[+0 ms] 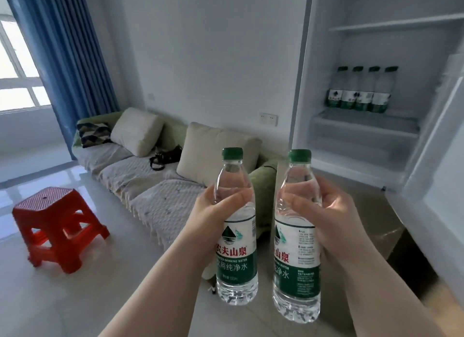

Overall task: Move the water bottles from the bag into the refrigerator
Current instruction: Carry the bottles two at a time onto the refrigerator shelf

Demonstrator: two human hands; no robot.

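Observation:
I hold two upright clear water bottles with green caps and green-white labels in front of me. My left hand [213, 211] grips the left water bottle [236, 256] around its upper body. My right hand [331, 211] grips the right water bottle [297, 261] the same way. The refrigerator [364, 135] stands open at the upper right. Several matching bottles [359, 90] stand in a row on its shelf. The bag is not in view.
The open refrigerator door [442, 176] juts out at the right edge. A green sofa [150, 176] with cushions and a dark handbag [167, 155] lines the wall. A red plastic stool [57, 223] stands on the tiled floor at left.

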